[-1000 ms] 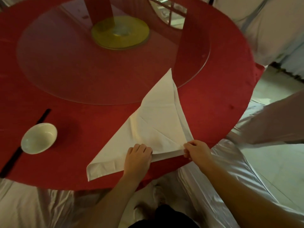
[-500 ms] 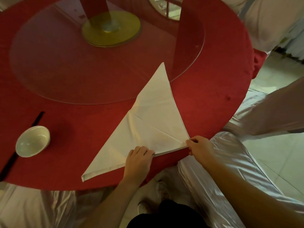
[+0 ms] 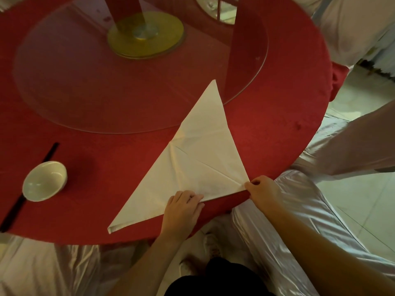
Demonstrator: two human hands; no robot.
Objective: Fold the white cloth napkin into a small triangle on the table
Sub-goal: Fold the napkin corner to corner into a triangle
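Both hands rest on the napkin (image 3: 198, 159) at the red counter (image 3: 267, 124) edge: left hand (image 3: 182, 208) curled, pressing its near fold, right hand (image 3: 261, 190) pinching the right corner; a white bowl (image 3: 44, 180) sits well to the left

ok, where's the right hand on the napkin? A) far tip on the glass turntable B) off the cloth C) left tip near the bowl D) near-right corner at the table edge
D: the right hand pinches the napkin's near-right corner at the table edge.
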